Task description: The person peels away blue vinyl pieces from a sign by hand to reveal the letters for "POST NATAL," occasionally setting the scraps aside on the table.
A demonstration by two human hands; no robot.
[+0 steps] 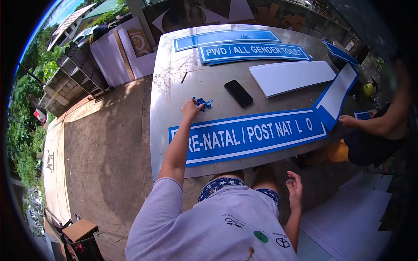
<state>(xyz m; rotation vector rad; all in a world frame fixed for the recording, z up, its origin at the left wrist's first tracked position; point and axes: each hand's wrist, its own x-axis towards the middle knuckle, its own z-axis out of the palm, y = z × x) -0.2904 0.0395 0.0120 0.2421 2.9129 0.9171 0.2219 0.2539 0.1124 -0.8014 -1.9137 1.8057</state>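
Note:
My left hand [190,109] reaches across the blue sign [257,134], its fingers closed on a small heap of crumpled blue scraps [203,103] on the metal table. White letters on that sign read roughly "PRE-NATAL / POST NAT L O", with gaps between the last letters; my forearm covers part of its left end. My right hand [294,188] hovers beside my lap, off the table's near edge. Its fingers are apart and slightly bent, with nothing visible in them. Beyond the sign lies a black phone [238,93], to the right of the scraps.
A "PWD / ALL GENDER TOILET" sign [254,52] overlaps another blue panel [226,38] at the far side. White boards [291,77] lie stacked nearby. At right, another person's hand [347,121] is by a blue-edged white strip [337,95]. A thin dark stick [184,77] lies on the table [167,87].

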